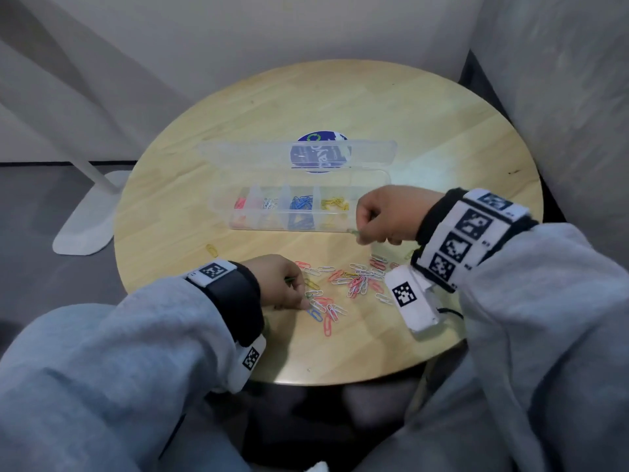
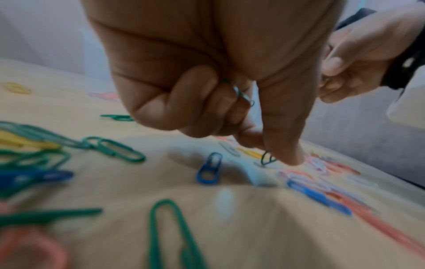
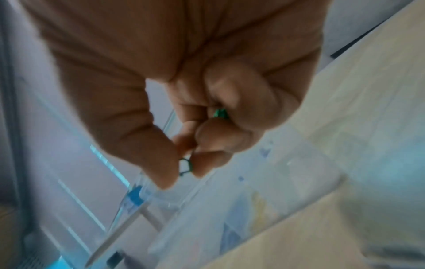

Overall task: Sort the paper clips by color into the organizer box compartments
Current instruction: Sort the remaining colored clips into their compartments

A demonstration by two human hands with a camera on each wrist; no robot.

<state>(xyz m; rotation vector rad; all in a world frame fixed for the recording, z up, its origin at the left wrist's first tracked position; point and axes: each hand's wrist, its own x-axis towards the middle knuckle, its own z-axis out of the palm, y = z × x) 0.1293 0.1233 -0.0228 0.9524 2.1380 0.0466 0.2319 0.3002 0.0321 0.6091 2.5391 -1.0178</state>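
A round wooden table [image 1: 391, 107] carries everything. Toward its middle lies the clear organizer box [image 1: 371, 180], lid [image 1: 238, 151] folded open toward the far edge, over a blue round sticker [image 1: 320, 155]. Its compartments run left to right: red clips [image 1: 240, 202], white clips [image 1: 270, 203], blue clips [image 1: 301, 202], yellow clips [image 1: 334, 203]; the rightmost compartment is hidden behind the right hand. The right hand [image 1: 388, 214] hovers at the box's right end, fingers curled, thumb and forefinger pinching a green paper clip [image 3: 185, 166] above the box's near wall. The left hand [image 1: 279, 281] is down near the table's near edge, curled round another green clip [image 2: 243, 96], its forefinger tip [image 2: 292, 158] pressing on a further green clip [image 2: 266, 159] that lies on the wood. Between the hands spreads the loose pile of clips [image 1: 354, 281], mostly red and white. One yellow clip [image 1: 211, 249] lies apart, toward the left edge.
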